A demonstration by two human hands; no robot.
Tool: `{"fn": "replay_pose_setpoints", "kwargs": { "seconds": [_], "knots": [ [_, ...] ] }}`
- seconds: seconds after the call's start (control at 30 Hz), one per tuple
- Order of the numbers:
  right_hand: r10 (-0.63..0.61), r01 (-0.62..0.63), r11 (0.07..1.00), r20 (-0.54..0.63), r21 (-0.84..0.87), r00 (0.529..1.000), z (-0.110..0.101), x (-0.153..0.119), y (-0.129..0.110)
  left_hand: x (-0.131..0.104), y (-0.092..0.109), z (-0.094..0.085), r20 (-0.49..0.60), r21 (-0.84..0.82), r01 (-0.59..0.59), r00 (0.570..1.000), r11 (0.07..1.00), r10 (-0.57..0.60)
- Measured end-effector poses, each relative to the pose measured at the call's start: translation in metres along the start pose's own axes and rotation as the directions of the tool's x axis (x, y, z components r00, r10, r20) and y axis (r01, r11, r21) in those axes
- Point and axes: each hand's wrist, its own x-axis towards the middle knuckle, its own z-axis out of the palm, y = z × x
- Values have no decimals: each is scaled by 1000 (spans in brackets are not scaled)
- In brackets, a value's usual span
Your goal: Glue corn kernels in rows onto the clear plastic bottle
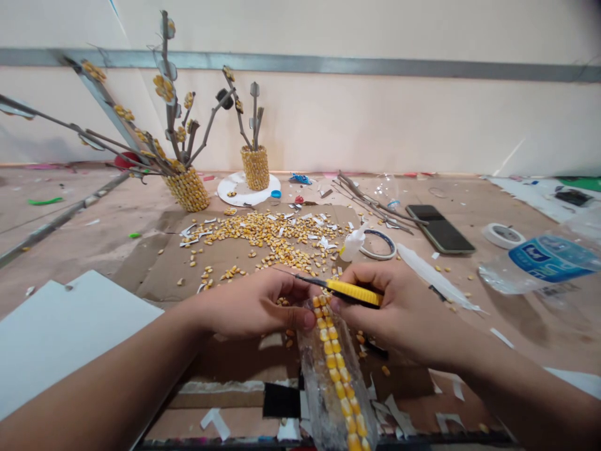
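My left hand (263,300) is closed on the far end of a clear plastic bottle (314,376), thumb pressed near its top. Down the side of the bottle run two rows of yellow corn kernels (335,360). My right hand (399,307) grips a yellow-handled utility knife (354,292), its thin dark blade pointing left above my left fingers. The right fingertips are beside the uppermost kernels. Just beyond both hands, a pile of loose corn kernels (277,232) lies on flat cardboard (154,257). A small white glue bottle (352,243) stands behind my right hand.
Kernel-covered pots (188,188) with branches stand at the back left, one on a white disc (225,188). To the right are a tape roll (504,235), a phone (440,228), twigs (370,200) and a labelled water bottle (539,263). White board (70,338) lies left; paper scraps are scattered about.
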Motion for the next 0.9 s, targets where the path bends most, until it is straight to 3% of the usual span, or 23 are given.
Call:
{"fn": "replay_pose_setpoints", "kwargs": {
  "seconds": [0.23,0.37,0.63,0.9],
  "knots": [
    [49,-49,999,9,1,999,-2,0,-2,3,0,0,47,-62,-32,998,998,35],
    [12,-12,1000,-38,-10,999,-4,4,-2,5,-3,-3,54,-78,-37,998,996,42],
    [71,-71,997,-21,-8,997,-7,14,12,7,-6,-12,88,-108,-8,996,994,18],
    [7,-7,1000,-82,2,997,-14,17,15,1,-7,-18,10,-78,-44,999,996,45]
  ]
}}
